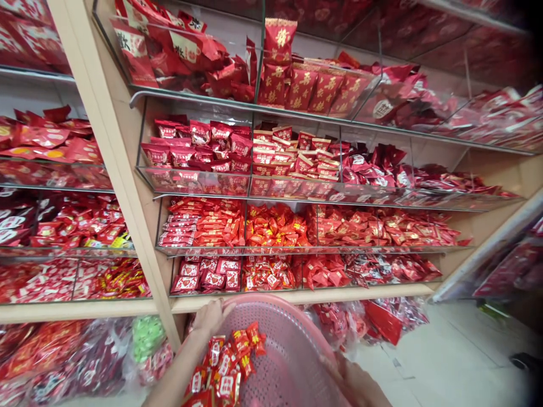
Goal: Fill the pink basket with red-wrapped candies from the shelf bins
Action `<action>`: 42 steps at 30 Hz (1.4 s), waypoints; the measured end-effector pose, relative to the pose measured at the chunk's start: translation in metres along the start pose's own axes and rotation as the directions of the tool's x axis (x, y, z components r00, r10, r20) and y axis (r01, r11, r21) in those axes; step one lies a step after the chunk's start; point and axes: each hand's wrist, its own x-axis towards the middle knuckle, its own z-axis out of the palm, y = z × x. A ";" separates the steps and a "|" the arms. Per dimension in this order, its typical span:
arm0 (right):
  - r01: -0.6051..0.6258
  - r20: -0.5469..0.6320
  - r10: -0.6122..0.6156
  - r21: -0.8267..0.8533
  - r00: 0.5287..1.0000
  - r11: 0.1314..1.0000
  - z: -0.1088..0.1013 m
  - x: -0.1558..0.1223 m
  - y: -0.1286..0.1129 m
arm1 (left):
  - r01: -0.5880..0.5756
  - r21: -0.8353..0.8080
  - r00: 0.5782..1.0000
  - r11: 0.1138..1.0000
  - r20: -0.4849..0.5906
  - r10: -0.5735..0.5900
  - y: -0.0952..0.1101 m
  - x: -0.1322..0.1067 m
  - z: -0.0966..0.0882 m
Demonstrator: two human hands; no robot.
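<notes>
A pink perforated plastic basket [292,345] is in front of me at the bottom of the head view, tilted toward me. My left hand [211,316] is closed over its left rim, the fingertips curled on the edge. At the right rim is my right hand [345,376], blurred, closed on the basket's side; its fingers are partly hidden. Several small red candy packets [227,362] lie in a heap on the left side inside the basket. The bottom shelf edge [297,295] runs just beyond the far rim.
Wooden shelving [95,130] with clear dividers carries red packets of snacks in rows. Plastic bags of packets [85,362] rest under the left shelves, with a green bag [147,337] among them. More bags [365,322] lie on the tiled floor [436,356] at right.
</notes>
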 end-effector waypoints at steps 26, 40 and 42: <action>0.646 -0.457 -0.572 0.008 0.681 0.763 -0.159 0.151 -0.211 | 0.071 0.089 0.997 0.993 -0.020 -0.070 -0.004 -0.001 0.013; 0.783 -0.518 -0.594 0.312 0.615 0.538 -0.148 0.078 -0.208 | 0.069 0.105 0.998 0.992 -0.001 -0.069 -0.008 0.001 0.022; 0.723 -0.398 -0.612 0.486 0.684 0.491 -0.109 0.068 -0.196 | 0.068 0.106 0.998 0.992 -0.014 -0.067 -0.008 -0.001 0.021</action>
